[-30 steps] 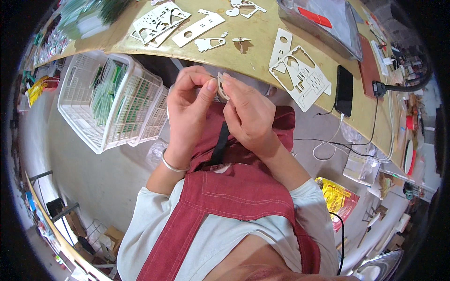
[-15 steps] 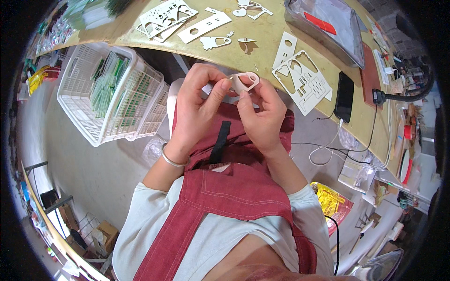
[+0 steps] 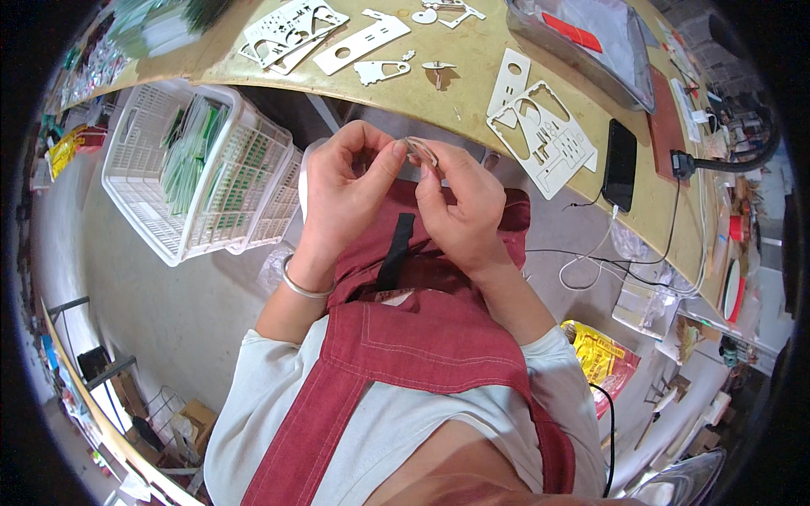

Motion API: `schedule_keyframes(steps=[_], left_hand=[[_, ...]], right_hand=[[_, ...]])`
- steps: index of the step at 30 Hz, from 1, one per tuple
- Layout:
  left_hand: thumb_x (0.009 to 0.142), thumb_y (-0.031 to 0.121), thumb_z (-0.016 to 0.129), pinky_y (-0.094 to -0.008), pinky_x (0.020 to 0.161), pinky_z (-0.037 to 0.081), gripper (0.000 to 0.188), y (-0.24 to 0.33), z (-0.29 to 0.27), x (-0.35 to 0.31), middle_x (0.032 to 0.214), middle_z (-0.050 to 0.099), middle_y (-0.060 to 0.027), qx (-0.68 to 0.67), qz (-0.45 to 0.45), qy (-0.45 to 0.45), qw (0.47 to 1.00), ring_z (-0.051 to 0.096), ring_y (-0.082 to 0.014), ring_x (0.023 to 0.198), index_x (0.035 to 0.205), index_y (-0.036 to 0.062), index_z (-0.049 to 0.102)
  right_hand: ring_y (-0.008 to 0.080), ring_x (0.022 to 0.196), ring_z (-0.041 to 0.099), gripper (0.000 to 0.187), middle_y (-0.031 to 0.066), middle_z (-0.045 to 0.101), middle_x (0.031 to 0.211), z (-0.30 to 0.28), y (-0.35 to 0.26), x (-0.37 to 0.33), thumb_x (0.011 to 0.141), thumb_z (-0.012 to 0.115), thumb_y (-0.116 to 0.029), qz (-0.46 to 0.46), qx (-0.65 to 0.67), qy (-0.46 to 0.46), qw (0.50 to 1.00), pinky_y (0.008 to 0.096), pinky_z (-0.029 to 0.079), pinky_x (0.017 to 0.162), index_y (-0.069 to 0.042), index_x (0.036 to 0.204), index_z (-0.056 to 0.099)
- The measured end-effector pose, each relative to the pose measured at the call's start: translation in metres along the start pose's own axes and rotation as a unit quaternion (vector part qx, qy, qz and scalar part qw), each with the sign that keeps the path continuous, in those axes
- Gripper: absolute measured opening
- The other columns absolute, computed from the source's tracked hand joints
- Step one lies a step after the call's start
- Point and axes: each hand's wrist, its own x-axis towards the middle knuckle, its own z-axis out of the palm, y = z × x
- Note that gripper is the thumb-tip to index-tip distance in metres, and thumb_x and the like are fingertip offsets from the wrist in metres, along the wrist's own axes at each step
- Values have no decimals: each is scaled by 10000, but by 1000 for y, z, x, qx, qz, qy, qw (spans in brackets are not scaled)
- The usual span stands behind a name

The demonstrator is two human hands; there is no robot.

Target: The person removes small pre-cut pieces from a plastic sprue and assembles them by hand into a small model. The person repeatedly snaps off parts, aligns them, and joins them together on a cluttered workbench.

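Note:
A small pale wooden cut-out piece [image 3: 423,152] is pinched between my two hands above my lap, just off the table's near edge. It is turned nearly edge-on, so little of its face shows. My left hand [image 3: 348,187] grips its left end with thumb and forefinger. On the other end, my right hand [image 3: 462,202] closes with thumb and fingers. Whether a second, smaller part sits between the fingertips I cannot tell. Beyond them on the table lie a toothed cut-out part [image 3: 381,71] and a small disc-like part on a peg [image 3: 439,67].
Perforated pale sheets [image 3: 295,34] [image 3: 544,139] lie on the yellowish table [image 3: 464,93]. At the right are a black phone [image 3: 620,164] with a white cable and a grey tray [image 3: 591,63]. White plastic baskets [image 3: 202,198] with green-edged packets stand at the left.
The wooden piece has tilted from showing its broad, holed face to nearly edge-on. My right hand has shifted slightly left, and my fingertips are closer together.

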Motion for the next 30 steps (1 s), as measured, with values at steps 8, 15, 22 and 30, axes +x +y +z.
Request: schedule_keyframes(steps=[8,15,22,30], left_hand=[[1008,137,740,-207,640,464,178,-4,2,0,825,685,19,-75,-45,-20,996,580,-19,744,925,-9,678],[1033,147,719,-209,664,478,183,-4,7,-3,826,696,10,-10,-27,-16,999,590,-27,749,946,-9,682],[1040,155,714,-221,704,519,198,-2,7,0,860,712,-19,-39,-22,-42,998,647,-54,789,958,-20,668],[1050,164,699,-231,720,526,212,-8,8,-1,874,700,-23,-59,-31,-33,997,648,-61,809,970,-27,656]], right_hand=[[373,916,759,309,204,755,1045,2,3,-6,863,692,74,-22,-27,14,999,429,616,805,43,1170,700],[342,893,763,260,197,754,1028,4,4,-9,898,679,63,7,-6,29,1000,398,612,789,46,1157,706],[95,862,719,208,59,751,1032,5,4,-17,1007,645,16,229,237,62,942,246,566,746,47,1206,699],[123,838,727,186,103,739,1033,-4,-6,-3,1023,614,22,330,338,69,879,260,635,696,83,1190,667]])
